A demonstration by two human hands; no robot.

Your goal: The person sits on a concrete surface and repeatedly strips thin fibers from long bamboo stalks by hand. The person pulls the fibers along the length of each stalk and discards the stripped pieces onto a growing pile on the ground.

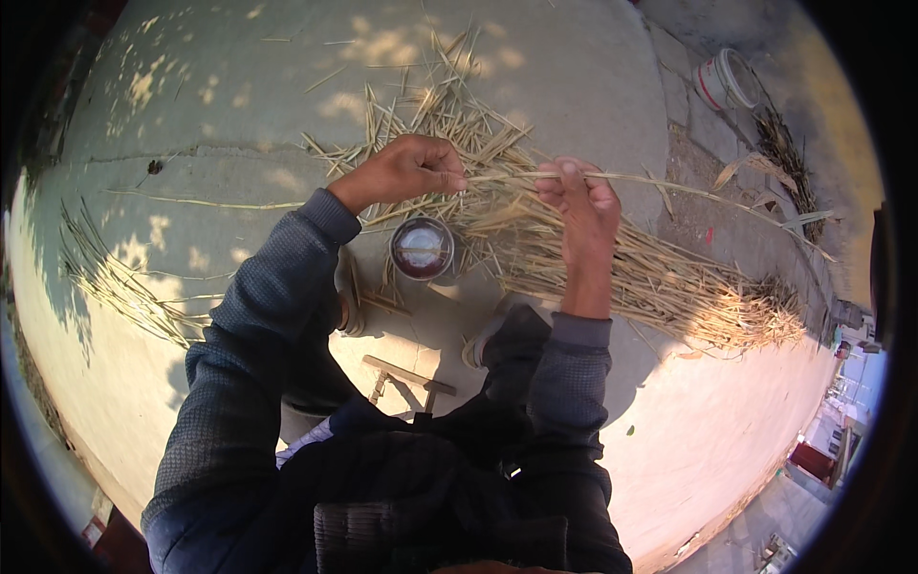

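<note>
Both hands are closed on one long, thin dry stalk [502, 176], held roughly level above the ground. My left hand [413, 170] pinches its left end between thumb and fingers. A short way along it, my right hand [585, 203] grips with the thumb on top, and the rest of the stalk [703, 193] runs out far to the right, ending in a leafy tip. Below the hands lies a heap of short cut straw pieces [445, 129]. Close under my left wrist sits a round metal bowl [395, 251] with something whitish in it.
A thick bundle of long stalks [688, 292] lies to the right. On the left is a smaller, paler bundle [143, 298]. A low wooden stool [406, 373] stands between my legs. A white bucket [710, 84] lies tipped at the far right, near dark dry twigs [786, 158].
</note>
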